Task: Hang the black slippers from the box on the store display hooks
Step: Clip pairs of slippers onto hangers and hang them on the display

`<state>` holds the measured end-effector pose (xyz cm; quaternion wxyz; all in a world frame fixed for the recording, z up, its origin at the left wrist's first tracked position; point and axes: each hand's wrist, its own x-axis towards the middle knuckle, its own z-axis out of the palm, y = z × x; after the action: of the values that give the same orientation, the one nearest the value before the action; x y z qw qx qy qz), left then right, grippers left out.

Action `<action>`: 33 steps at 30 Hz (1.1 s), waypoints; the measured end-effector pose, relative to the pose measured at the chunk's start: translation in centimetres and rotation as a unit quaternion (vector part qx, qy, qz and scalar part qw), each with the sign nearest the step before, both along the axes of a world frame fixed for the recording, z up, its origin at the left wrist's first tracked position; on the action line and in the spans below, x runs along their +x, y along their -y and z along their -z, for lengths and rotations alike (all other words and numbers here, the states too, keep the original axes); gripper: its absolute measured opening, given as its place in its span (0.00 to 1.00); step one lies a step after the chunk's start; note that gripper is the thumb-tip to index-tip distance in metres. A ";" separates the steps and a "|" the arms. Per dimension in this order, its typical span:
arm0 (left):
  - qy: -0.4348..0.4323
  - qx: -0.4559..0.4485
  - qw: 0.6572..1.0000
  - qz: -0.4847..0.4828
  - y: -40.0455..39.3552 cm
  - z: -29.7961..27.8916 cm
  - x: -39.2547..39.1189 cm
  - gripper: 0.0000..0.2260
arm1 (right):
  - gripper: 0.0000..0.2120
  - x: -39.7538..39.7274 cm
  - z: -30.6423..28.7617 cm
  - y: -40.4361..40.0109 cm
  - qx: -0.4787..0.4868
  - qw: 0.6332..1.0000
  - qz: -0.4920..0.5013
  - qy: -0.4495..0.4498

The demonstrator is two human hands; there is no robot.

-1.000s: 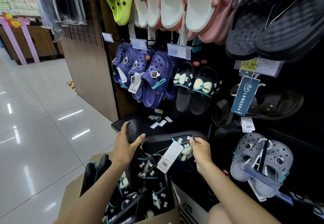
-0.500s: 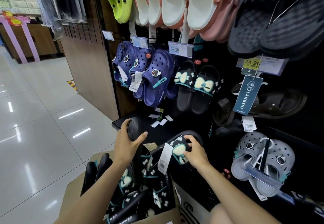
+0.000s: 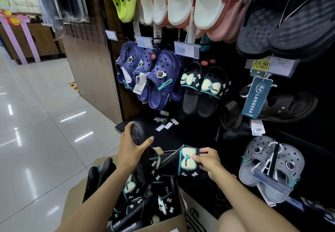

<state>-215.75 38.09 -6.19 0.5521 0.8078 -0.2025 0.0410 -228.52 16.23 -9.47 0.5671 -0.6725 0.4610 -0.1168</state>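
A cardboard box (image 3: 76, 202) at the bottom holds several black slippers with pale bow straps (image 3: 143, 204). My left hand (image 3: 132, 148) grips the heel of one black slipper (image 3: 137, 132), which stands upright above the box. My right hand (image 3: 208, 162) pinches the bow strap of a second black slipper (image 3: 186, 161), held level over the box. A thin string runs between the two slippers. A matching black pair (image 3: 203, 90) hangs on a display hook above, under the 12.00 price tag (image 3: 186, 49).
Navy clogs (image 3: 154, 75) hang left of the black pair. Grey clogs (image 3: 272, 166) hang at lower right, dark sandals (image 3: 282, 108) above them. Green, white and pink clogs fill the top row (image 3: 174, 1). A wooden panel (image 3: 90, 72) and glossy tiled floor (image 3: 36, 123) lie left.
My right hand has moved from the string and tag onto the bow strap, and that slipper has turned so its bow faces up. My left hand has stayed on the heel.
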 end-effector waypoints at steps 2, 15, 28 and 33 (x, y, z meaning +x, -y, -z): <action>0.001 -0.017 1.000 -0.011 0.1 0.0 0.0 0.31 | 0.14 0.0 -0.1 0.1 0.074 0.996 0.027 0.040; -0.035 -0.098 0.993 -0.051 0.8 1.4 0.4 0.32 | 0.12 3.0 -0.4 -1.1 0.250 0.939 0.182 0.152; 0.041 0.034 0.998 0.023 2.4 1.2 -0.7 0.38 | 0.11 2.5 2.9 -1.6 0.323 0.929 0.160 0.081; 0.023 0.025 0.998 0.050 2.7 0.8 -1.2 0.37 | 0.16 2.0 2.7 -1.3 0.257 0.955 0.123 0.084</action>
<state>-216.98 35.39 -6.95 0.5286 0.8088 -0.2563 0.0264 -226.52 17.49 -12.18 0.7388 -0.4297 0.5055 -0.1188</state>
